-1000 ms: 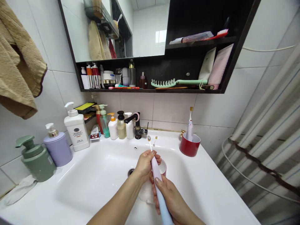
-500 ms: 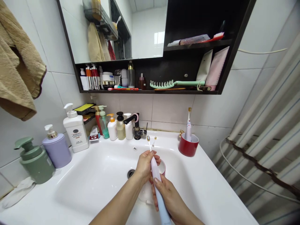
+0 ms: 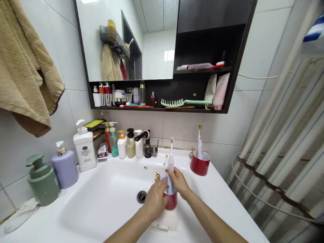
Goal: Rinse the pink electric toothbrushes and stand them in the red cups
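In the head view my right hand point(image 3: 180, 182) is closed round the handle of a pink-and-blue electric toothbrush point(image 3: 171, 162). The brush stands upright, bristles up, its lower end inside a red cup point(image 3: 172, 202) with a white inside. My left hand point(image 3: 155, 197) grips the cup's left side, with the fingertips partly hidden at the rim. A gold figure-like handle point(image 3: 157, 177) sticks out behind that hand. Beneath the cup, inside the white sink point(image 3: 108, 199), lies a pale translucent object point(image 3: 165, 221) whose kind I cannot make out.
A second red cup point(image 3: 199, 166) holding another electric toothbrush point(image 3: 199, 146) stands on the right ledge. A small brush head point(image 3: 166, 160) is behind the sink, near the black faucet point(image 3: 147, 145). Pump bottles point(image 3: 122, 146) line the back left. A mirror cabinet point(image 3: 162, 109) hangs above.
The toothbrush has gone from tilted in both hands to upright in the cup, held by my right hand. My left hand has left the brush and taken the cup. The view has tilted up.
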`<action>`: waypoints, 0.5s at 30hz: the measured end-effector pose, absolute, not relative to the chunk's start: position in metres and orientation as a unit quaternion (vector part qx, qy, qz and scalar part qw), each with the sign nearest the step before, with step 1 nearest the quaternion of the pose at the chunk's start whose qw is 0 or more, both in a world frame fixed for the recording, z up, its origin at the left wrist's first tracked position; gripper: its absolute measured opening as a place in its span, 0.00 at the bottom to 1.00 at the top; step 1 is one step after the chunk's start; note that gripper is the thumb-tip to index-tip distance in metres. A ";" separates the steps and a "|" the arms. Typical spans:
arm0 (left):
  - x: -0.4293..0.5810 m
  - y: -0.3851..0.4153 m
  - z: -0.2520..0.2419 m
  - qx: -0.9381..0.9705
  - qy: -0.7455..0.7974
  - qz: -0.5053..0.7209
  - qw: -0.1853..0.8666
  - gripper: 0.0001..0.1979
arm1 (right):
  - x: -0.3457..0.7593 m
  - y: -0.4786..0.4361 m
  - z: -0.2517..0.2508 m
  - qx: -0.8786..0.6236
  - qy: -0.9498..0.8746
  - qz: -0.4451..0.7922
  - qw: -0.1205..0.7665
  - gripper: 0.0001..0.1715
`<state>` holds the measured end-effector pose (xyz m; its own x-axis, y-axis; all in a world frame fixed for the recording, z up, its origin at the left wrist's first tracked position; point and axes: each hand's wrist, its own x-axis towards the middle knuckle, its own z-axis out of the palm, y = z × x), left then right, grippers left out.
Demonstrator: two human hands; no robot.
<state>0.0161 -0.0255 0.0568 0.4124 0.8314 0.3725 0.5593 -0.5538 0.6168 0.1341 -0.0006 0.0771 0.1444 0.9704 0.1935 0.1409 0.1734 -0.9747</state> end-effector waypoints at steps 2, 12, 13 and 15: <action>0.016 -0.023 0.053 0.848 0.427 0.271 0.160 0.14 | 0.133 0.000 0.067 -0.529 -0.550 0.366 0.533 0.14; 0.027 -0.017 0.053 0.874 0.423 0.197 0.134 0.10 | 0.140 0.006 0.052 -0.552 -0.592 0.329 0.486 0.15; 0.028 -0.016 0.056 0.875 0.419 0.205 0.133 0.10 | 0.143 0.008 0.054 -0.553 -0.591 0.325 0.488 0.15; 0.034 -0.010 0.065 0.878 0.404 0.223 0.129 0.09 | 0.150 0.014 0.063 -0.557 -0.586 0.313 0.499 0.16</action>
<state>0.0340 -0.0102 0.0650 0.5739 0.7667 0.2877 0.6510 -0.6403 0.4077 0.1497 0.0135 0.0630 0.1185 0.9646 0.2357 0.3406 0.1835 -0.9221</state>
